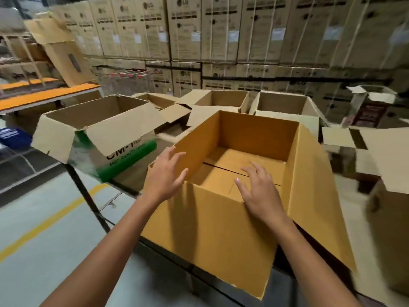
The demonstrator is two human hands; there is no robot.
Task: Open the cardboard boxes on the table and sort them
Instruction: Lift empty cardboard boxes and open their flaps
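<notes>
Orange box [210, 229] is sitting open at the near edge of the table [130, 173], with its near flap hanging down past the table's edge. Both hands are holding nothing. Left hand [164, 173] is hovering by the box's left wall with fingers spread, and right hand [259, 193] is reaching over the near rim with fingers splayed. I can't tell if either is actually touching cardboard. Main risk I'm seeing: the box is empty, so probably light, and any pull toward the body is likely taking it off the table onto the floor [44, 222]. Second risk: the green-printed box [99, 134] is sitting at the table's left corner with a flap sticking out over the floor, so a shove left is likely knocking it off. The right flap is splaying out toward the box on the right [387, 156] and could be snagging on its flaps if slid that way. Open boxes behind [223, 98] are crowding the far side with flaps overlapping, leaving little room for pushing forward. The only free table surface I'm seeing is the strip between the orange and green boxes. I'm suggesting a two-wall grip and a straight lift, not a slide.
</notes>
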